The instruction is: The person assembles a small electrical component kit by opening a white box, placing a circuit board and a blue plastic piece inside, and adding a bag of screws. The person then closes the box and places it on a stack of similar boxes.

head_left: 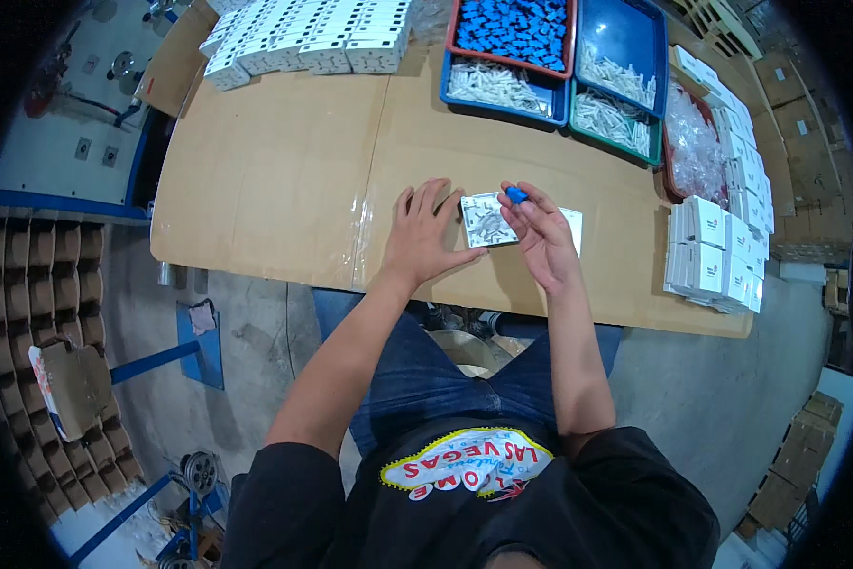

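Note:
A small white box (486, 226) lies open on the cardboard-covered table in front of me, with clear plastic and small pale parts inside. My left hand (421, 232) holds its left end, the thumb along the near edge and the index finger at the far corner; the other fingers are spread. Above the box's right part, my right hand (547, 237) pinches a small blue plastic piece (516, 194) between thumb and fingertips. A white flap or lid (573, 230) shows beyond the right wrist, partly hidden by that hand.
Farther right stand a red tray (452, 45) of blue pieces, blue trays (502, 116) and a green tray (583, 135) with white parts. White boxes (303, 59) line the far left; more white boxes (706, 261) are stacked at the right beside plastic bags (694, 137).

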`<state>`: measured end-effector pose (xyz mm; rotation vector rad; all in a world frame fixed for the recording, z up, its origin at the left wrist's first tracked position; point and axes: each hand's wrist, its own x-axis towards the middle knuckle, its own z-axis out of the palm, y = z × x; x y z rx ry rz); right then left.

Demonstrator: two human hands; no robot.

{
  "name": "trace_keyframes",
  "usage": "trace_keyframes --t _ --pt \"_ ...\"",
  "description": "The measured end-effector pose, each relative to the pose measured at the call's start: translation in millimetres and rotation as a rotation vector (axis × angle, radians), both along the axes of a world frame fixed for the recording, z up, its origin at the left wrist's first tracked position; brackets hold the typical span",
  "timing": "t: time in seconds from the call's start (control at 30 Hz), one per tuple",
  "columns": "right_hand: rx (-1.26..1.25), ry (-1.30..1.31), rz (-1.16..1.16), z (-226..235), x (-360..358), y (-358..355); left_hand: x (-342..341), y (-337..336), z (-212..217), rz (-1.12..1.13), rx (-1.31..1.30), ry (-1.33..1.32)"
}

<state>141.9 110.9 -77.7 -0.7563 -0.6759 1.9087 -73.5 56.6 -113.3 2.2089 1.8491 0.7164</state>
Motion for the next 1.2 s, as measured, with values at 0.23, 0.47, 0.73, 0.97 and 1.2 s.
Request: trace_keyframes --t 0.23,0.47,0.73,0.97,1.2 --pt "0.715 -0.932 -0.050 -30.7 -11.4 1.3 -2.0 -0.1 -2.9 -0.015 0.009 0.002" --pt "0.855 -1.049 0.105 -22.9 -26.8 6.4 -2.4 -0.3 -1.9 -0.018 0.000 -0.004" --pt "1.001 -1.195 0.123 -35.4 -26.0 13.3 -2.1 0.4 -5.3 -0.010 -0.020 0.010" --pt "1.007 -1.197 0.110 -33.7 -30.1 11.0 -2.3 0.4 -4.7 -0.009 -0.017 0.021" --pt "0.987 -1.192 0.096 -36.9 -31.3 9.0 -1.7 0.9 -2.2 -0.008 -0.016 0.020"
